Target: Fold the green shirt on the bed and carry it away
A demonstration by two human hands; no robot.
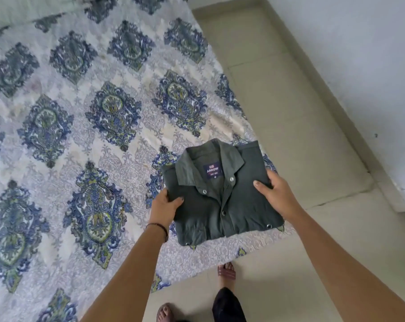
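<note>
The green shirt (217, 194) is folded into a neat square, collar and blue label facing up, snap buttons down its front. It sits at the bed's (80, 135) near right corner, partly over the edge. My left hand (165, 206) grips its left side, thumb on top and fingers underneath. My right hand (274, 190) grips its right side the same way. Whether the shirt rests on the cover or is lifted just off it, I cannot tell.
A patterned blue and white cover spreads over the bed to the left. Beige tiled floor (289, 112) runs along the bed's right side up to a pale wall (359, 54). My feet in sandals (226, 271) stand on the floor below the shirt.
</note>
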